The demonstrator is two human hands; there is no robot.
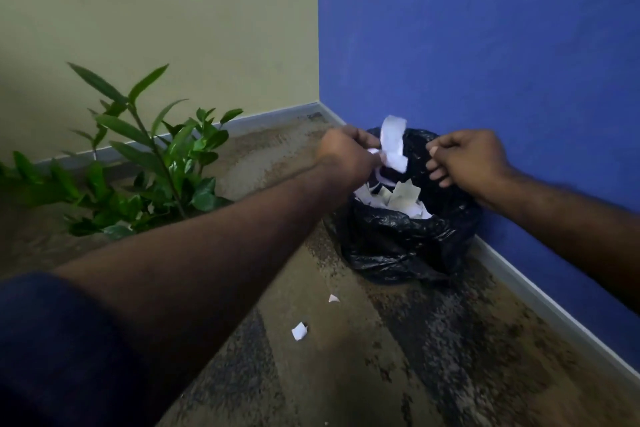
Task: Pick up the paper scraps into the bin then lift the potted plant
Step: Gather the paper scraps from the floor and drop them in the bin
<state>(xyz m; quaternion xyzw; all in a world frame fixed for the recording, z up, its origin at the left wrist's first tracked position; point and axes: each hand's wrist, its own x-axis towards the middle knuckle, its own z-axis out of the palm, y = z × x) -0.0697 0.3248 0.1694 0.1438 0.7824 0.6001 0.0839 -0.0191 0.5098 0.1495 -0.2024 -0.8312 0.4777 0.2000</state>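
A bin lined with a black bag (398,239) stands on the floor against the blue wall. White paper scraps (391,199) lie inside it. My left hand (346,152) is above the bin's left rim, its fingers closed on a curled white paper strip (393,142). My right hand (464,159) hovers over the right rim with its fingers curled; nothing shows in it. Two small scraps lie on the carpet in front of the bin, one (299,331) nearer me and one (333,298) closer to the bin. The green-leaved plant (152,163) stands at the left; its pot is hidden.
The bin sits in a corner where a beige wall (173,28) meets a blue wall (485,45), with a pale skirting board (554,315) along both. The floor is mottled brown carpet (398,357).
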